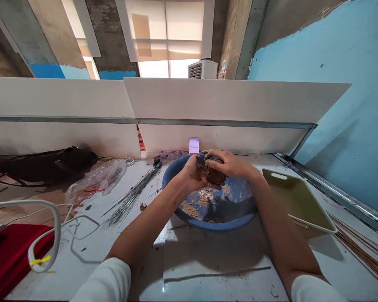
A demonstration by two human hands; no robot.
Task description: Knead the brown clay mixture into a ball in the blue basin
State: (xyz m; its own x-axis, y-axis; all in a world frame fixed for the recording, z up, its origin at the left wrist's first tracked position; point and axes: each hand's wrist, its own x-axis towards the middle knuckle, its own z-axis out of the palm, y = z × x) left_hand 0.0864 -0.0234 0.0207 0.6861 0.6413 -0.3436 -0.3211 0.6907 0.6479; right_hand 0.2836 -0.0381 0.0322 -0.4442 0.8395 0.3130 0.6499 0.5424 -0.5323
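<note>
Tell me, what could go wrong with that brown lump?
The brown clay-like lump could slip from the left hand and right hand and land hard in the blue plastic basin, perhaps tipping it. The bundle of thin metal wires beside the basin might scratch the left arm.

The person is wearing plain white fabric sleeves, the left sleeve (pixel 105 281) showing at seven o'clock and the right sleeve (pixel 315 289) at five o'clock, while the left forearm (pixel 145 222) and right forearm (pixel 280 226) are showing bare.
</note>
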